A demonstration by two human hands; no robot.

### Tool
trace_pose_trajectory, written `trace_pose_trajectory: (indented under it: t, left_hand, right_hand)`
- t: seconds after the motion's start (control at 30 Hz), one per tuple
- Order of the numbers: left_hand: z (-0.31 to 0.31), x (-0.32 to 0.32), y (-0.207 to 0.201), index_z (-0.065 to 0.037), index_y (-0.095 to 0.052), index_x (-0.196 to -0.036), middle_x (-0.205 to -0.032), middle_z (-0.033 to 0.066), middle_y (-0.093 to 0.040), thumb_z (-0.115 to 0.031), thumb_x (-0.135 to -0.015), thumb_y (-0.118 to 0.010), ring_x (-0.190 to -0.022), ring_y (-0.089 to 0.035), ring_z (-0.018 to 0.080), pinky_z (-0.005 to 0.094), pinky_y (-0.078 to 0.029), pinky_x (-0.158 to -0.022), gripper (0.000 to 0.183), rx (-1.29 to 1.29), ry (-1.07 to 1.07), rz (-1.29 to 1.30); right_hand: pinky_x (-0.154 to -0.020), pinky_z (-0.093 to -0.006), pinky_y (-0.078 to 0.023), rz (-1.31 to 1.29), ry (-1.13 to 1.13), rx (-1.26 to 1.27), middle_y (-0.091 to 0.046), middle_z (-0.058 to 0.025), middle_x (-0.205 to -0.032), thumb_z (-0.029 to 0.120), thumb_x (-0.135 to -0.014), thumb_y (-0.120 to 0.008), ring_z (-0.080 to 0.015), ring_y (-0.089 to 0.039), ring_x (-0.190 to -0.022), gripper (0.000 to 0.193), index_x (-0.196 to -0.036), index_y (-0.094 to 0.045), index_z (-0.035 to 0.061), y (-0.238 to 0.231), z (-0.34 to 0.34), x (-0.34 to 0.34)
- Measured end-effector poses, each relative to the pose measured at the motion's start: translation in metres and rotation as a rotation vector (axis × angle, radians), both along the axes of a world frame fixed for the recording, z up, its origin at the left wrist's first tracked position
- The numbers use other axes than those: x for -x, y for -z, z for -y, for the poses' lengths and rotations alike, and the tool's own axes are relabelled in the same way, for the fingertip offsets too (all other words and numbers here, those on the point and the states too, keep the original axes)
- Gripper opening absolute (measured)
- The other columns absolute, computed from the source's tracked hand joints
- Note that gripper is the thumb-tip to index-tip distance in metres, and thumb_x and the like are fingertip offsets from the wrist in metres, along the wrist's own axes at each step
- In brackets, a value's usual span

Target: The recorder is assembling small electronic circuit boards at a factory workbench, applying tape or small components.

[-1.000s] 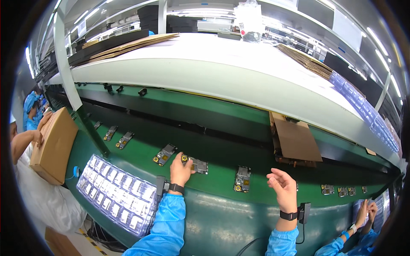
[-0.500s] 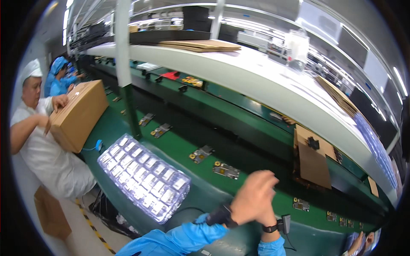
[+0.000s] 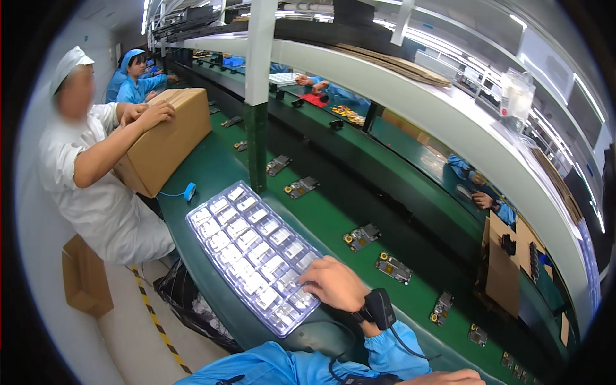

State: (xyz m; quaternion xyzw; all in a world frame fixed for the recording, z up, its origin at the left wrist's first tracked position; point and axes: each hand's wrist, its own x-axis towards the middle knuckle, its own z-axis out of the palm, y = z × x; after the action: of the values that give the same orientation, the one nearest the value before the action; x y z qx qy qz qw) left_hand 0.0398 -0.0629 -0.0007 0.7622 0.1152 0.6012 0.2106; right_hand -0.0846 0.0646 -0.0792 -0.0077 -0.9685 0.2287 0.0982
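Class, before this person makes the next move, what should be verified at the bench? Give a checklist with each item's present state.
1. Right hand at the clear rectangular plastic tray: ok, fingertips over its right side.
2. Grip on a small white rectangular piece: cannot tell, fingertips are partly hidden.
3. Left hand fully visible: not ok, the lower picture edge cuts it off.
4. Tray apart from the brown cardboard box: ok, a gap shows.
5. Flat grey circuit boards with yellow round parts apart from the tray: ok, they lie beyond it on the green strip.
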Motion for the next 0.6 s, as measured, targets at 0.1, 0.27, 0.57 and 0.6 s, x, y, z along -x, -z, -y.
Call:
trace_pose_trajectory:
  t: [0.1,0.27,0.57,0.6]
  left_hand:
    - [-0.002,0.0,0.003,-0.002,-0.062,-0.107,-0.118,0.0173,-0.061,-0.016,-0.092,-0.063,-0.115,-0.057,0.0363,0.0418,-0.054,-0.089,0.02,0.017,0.039,0.018]
    - [0.001,0.001,0.002,-0.003,-0.061,-0.108,-0.117,0.0168,-0.061,-0.023,-0.095,-0.061,-0.113,-0.058,0.0369,0.0428,-0.053,-0.086,0.025,-0.023,0.093,0.047]
    - [0.018,-0.054,0.055,-0.001,-0.064,-0.116,-0.123,0.018,-0.062,-0.021,-0.095,-0.062,-0.11,-0.063,0.0347,0.0389,-0.055,-0.088,0.029,-0.052,0.13,-0.155]
    - [0.013,-0.069,0.071,0.0,-0.066,-0.12,-0.129,0.0173,-0.064,-0.011,-0.091,-0.066,-0.116,-0.063,0.0313,0.0335,-0.057,-0.092,0.031,-0.414,-0.073,-0.398]
  right_hand:
    - [-0.093,-0.0397,-0.05,0.1,-0.048,0.006,-0.068,-0.0068,-0.103,0.015,-0.086,-0.076,-0.0306,-0.06,-0.105,0.02,-0.106,-0.076,0.0112,-0.013,0.001,0.0]
    - [-0.093,-0.0395,-0.05,0.097,0.006,-0.005,-0.067,-0.0063,-0.102,0.013,-0.087,-0.076,-0.0305,-0.059,-0.104,0.022,-0.109,-0.077,0.0124,-0.004,-0.002,-0.006]
    - [-0.09,-0.0414,-0.053,0.064,-0.033,-0.069,-0.068,-0.0099,-0.106,0.016,-0.091,-0.071,-0.0324,-0.063,-0.101,0.022,-0.112,-0.075,0.0088,-0.017,0.015,0.028]
    - [-0.089,-0.0417,-0.053,0.012,-0.044,-0.093,-0.069,-0.0102,-0.106,0.016,-0.092,-0.07,-0.0326,-0.063,-0.101,0.023,-0.113,-0.074,0.0076,-0.021,0.019,0.04]
